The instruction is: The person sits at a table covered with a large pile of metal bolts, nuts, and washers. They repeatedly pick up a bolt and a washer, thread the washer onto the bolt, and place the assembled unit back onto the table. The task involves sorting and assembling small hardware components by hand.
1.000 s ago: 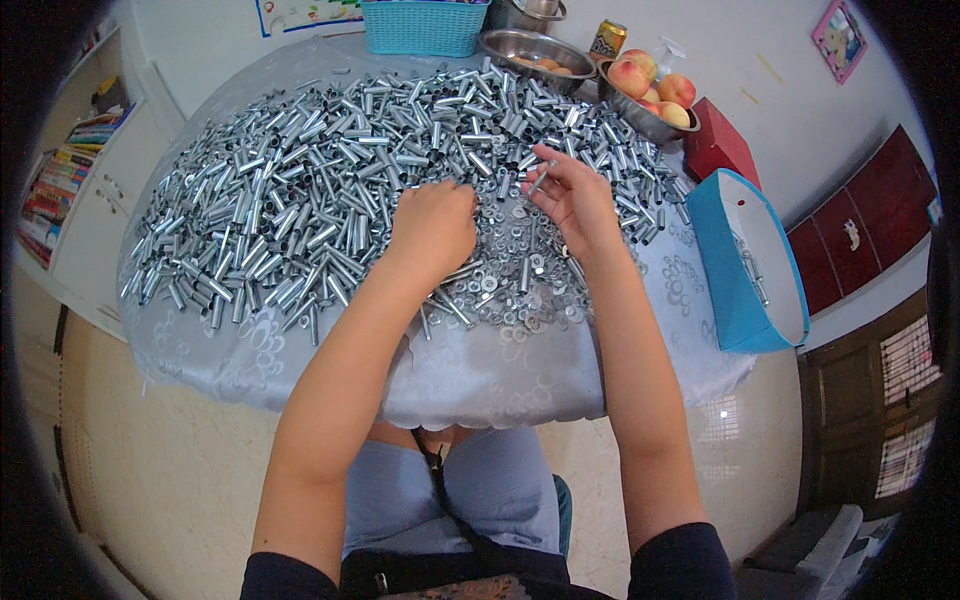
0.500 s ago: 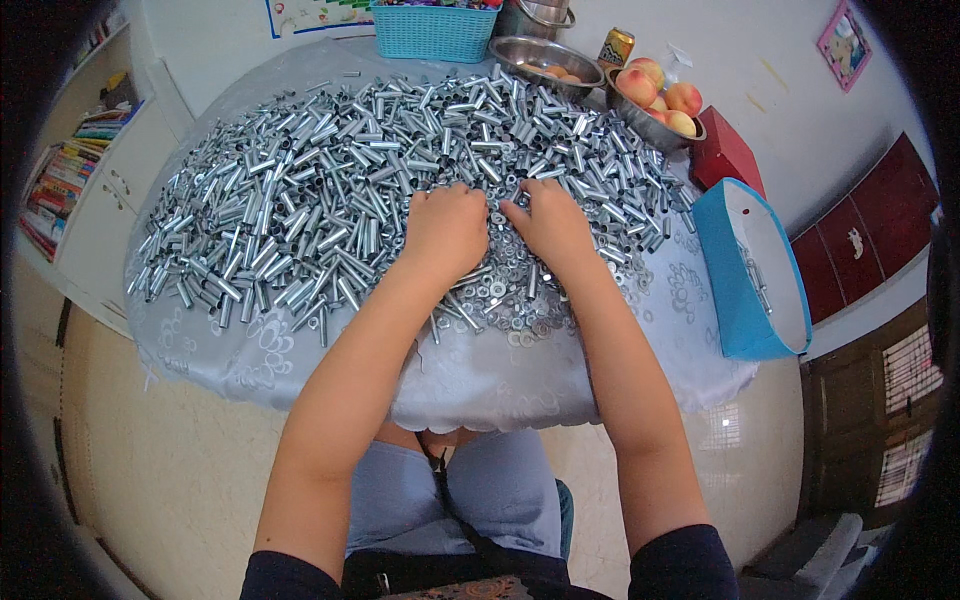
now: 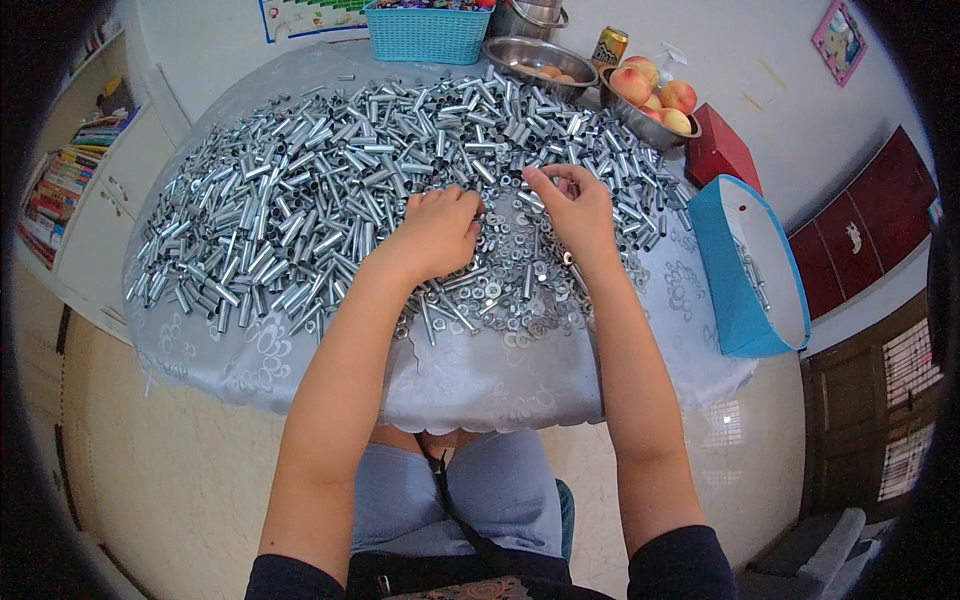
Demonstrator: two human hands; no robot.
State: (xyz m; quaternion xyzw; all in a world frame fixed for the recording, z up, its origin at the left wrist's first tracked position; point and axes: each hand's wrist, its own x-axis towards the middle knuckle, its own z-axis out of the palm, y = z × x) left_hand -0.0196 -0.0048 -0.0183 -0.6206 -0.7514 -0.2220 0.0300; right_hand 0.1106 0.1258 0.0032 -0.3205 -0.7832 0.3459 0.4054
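A wide heap of silver metal tubes (image 3: 330, 190) covers much of the cloth-covered table. Loose washers and nuts (image 3: 500, 290) are spread at its near side, with a few bolts (image 3: 428, 318) among them. My left hand (image 3: 435, 235) rests at the heap's near middle, back upward, with curled fingers; what its fingertips hold, if anything, is hidden. To the right of it, my right hand (image 3: 580, 208) is raised slightly over the washers. Its fingers are bent in and the thumb points toward the heap; whatever may be between them cannot be made out.
A blue open bin (image 3: 712, 270) with a few bolts inside stands at the right edge of the table (image 3: 230, 360). Behind the heap are a turquoise basket (image 3: 425, 35), a steel bowl (image 3: 505, 52), a can (image 3: 609, 46), a bowl of peaches (image 3: 635, 118) and a red box (image 3: 722, 150).
My hands have moved apart: the left slid toward me and slightly left, the right shifted a little right and turned so its thumb shows. More washers and nuts are exposed between them.
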